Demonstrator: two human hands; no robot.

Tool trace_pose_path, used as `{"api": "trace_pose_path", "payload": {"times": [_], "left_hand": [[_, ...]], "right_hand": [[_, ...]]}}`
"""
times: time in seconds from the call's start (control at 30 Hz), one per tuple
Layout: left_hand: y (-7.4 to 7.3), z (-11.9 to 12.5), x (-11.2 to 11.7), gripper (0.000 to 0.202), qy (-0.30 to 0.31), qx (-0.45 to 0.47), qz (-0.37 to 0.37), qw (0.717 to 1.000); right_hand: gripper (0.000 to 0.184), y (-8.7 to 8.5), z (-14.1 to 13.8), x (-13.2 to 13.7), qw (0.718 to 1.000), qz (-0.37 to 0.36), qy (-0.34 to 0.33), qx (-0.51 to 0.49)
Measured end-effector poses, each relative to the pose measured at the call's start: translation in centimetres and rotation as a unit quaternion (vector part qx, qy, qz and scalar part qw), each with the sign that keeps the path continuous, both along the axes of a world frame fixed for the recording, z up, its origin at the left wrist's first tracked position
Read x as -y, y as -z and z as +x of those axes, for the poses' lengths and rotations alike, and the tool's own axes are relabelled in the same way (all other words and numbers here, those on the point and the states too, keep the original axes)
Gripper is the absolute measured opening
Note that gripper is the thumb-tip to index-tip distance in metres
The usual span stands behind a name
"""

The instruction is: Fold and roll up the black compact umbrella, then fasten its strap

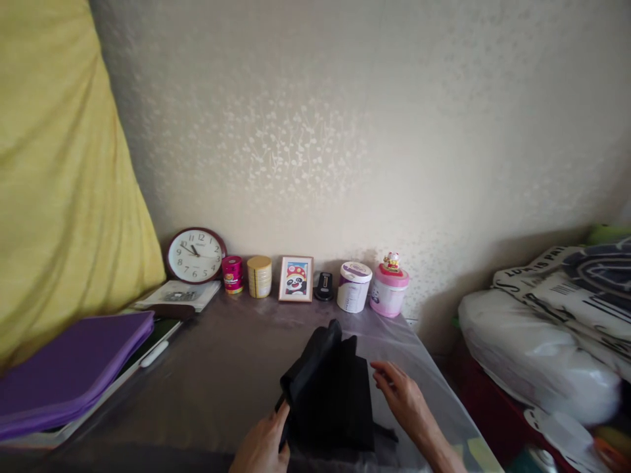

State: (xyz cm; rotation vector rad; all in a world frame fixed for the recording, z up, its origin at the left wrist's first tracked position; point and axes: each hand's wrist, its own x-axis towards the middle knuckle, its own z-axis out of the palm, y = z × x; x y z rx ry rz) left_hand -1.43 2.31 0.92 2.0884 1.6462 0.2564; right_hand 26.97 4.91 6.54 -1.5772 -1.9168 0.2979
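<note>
A black umbrella (340, 394), its cloth loose and folded in layers, is at the front middle of the table. My left hand (263, 440) is closed around its lower left side, where a dark handle partly shows between the fingers. To the right of the cloth, my right hand (404, 397) is raised with fingers slightly bent and apart, holding nothing that I can see. A short black strap (387, 432) sticks out from the umbrella's lower right, below my right hand. The umbrella's lower end is in dark shade.
Along the wall stand a clock (196, 256), a pink can (233, 274), a yellow container (259, 276), a panda picture frame (296, 279), a black stapler-like item (324, 287) and two tubs (353, 289). Purple folders (73, 368) lie left; bagged bedding (532, 348) is right.
</note>
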Motion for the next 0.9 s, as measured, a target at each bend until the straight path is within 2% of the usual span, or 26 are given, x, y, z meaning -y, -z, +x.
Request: {"api": "trace_pose_path", "payload": {"times": [0.1, 0.2, 0.33, 0.43, 0.53, 0.7, 0.9], "left_hand": [[0.2, 0.1, 0.1, 0.074, 0.001, 0.001, 0.029, 1.0], [-0.2, 0.2, 0.3, 0.08, -0.004, -0.004, 0.037, 0.999], [-0.8, 0.1, 0.5, 0.078, -0.011, -0.016, 0.047, 0.999], [-0.7, 0.2, 0.5, 0.076, -0.023, -0.032, 0.049, 0.998], [-0.8, 0.6, 0.8, 0.076, -0.028, -0.055, 0.039, 0.997], [-1.2, 1.9, 1.4, 0.073, -0.025, -0.092, 0.016, 0.995], [-0.6, 3.0, 1.7, 0.065, -0.013, -0.12, -0.001, 0.993]], "right_hand": [[0.028, -2.1, -3.3, -0.3, 0.995, 0.068, -0.068, 0.022], [0.034, -2.6, -6.0, -0.6, 0.985, 0.091, -0.113, 0.091], [0.031, -1.7, -7.3, -1.3, 0.977, 0.106, -0.109, 0.147], [0.025, -1.3, -7.4, -1.9, 0.982, 0.113, -0.084, 0.128], [0.023, -1.6, -8.0, -2.8, 0.986, 0.124, -0.074, 0.088], [0.023, -1.8, -10.7, -4.7, 0.985, 0.125, -0.075, 0.097], [0.02, 0.9, -13.4, -6.0, 0.969, 0.109, -0.072, 0.209]]}}
